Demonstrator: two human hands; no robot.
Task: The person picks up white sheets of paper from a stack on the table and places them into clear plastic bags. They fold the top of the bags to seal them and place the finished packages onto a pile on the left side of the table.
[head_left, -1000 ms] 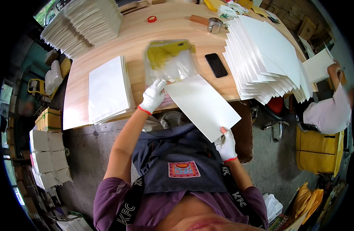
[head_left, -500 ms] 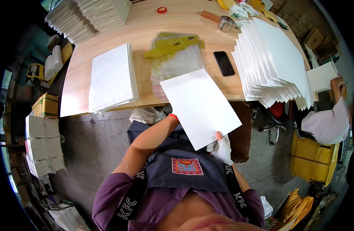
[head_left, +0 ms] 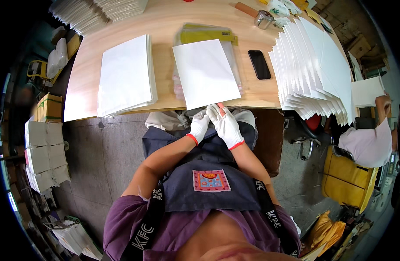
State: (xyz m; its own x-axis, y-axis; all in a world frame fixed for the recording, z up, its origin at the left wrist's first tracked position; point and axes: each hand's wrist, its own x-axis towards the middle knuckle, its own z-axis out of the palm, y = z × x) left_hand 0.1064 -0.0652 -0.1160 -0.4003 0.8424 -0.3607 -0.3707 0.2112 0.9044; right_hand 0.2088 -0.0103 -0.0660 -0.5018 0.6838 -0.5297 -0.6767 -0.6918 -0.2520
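A white rectangular sheet (head_left: 206, 71) lies over a stack of clear plastic bags with a yellow-green band (head_left: 208, 35), its near edge close to the table's front. My left hand (head_left: 199, 127), in a white glove with a red cuff, is at that edge; its fingertips are partly hidden against my other hand. Beside it, my right hand (head_left: 228, 128) wears a similar glove, one bare fingertip showing right by the sheet's edge. Its fingers look stretched out and nothing shows gripped in them. To the left lies a pile of white sheets (head_left: 124, 76).
A black phone (head_left: 259, 65) lies right of the bags, beside a fanned stack of white folded sheets (head_left: 306, 71). Farther back are a metal canister (head_left: 264, 19) and tall paper stacks (head_left: 78, 15). White bundles (head_left: 45, 150) stand on the floor at left. Another person's sleeve (head_left: 367, 145) shows at right.
The white sheet has moved away from my body onto the plastic bags. Both hands have come together at its near edge; my left hand has emerged from beneath it. The view has shifted slightly.
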